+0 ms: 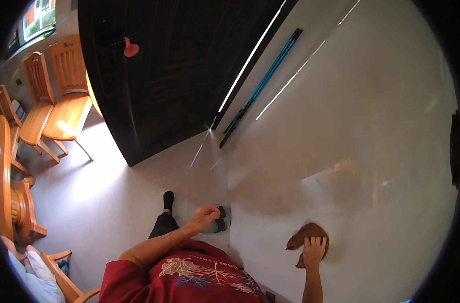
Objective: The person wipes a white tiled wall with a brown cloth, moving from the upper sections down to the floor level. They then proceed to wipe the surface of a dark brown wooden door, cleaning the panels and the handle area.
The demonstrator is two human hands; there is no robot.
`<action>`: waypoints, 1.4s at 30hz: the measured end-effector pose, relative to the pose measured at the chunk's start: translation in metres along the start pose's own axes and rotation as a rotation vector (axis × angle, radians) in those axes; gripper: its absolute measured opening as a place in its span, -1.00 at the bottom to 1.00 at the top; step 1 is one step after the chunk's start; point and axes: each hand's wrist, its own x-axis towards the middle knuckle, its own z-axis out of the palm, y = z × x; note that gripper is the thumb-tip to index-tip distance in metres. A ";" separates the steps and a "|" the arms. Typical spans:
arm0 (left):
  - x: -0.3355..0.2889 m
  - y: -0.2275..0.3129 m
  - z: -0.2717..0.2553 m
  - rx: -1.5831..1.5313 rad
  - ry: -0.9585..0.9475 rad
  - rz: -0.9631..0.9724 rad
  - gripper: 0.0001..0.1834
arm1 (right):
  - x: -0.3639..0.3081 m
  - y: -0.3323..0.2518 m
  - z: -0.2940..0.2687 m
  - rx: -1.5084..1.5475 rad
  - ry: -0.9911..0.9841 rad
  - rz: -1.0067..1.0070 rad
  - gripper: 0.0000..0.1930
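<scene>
My right hand [315, 247] presses a brown cloth [302, 234] against the pale, glossy wall [381, 217] on the right. The cloth is bunched and folded, with its edges hanging out to the left of my fingers and below them. My left forearm crosses in front of my red shirt. At its end my left hand [203, 217] hangs in the air with the fingers curled in, and nothing shows in it. Below that hand lie dark and grey slippers [220, 223] on the floor, partly hidden by it.
A dark door [154, 81] with a red handle cover [131, 49] stands ahead. Blue poles [270, 73] lean in the corner beside it. Wooden chairs [68, 116] and a round wooden table [0, 177] are at the left. Another person's pale-clothed legs [38, 267] show at lower left.
</scene>
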 end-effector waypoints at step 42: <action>0.237 -0.013 -0.174 1.016 -1.184 -0.405 -0.72 | 0.375 0.042 0.041 -0.187 0.318 0.249 -0.76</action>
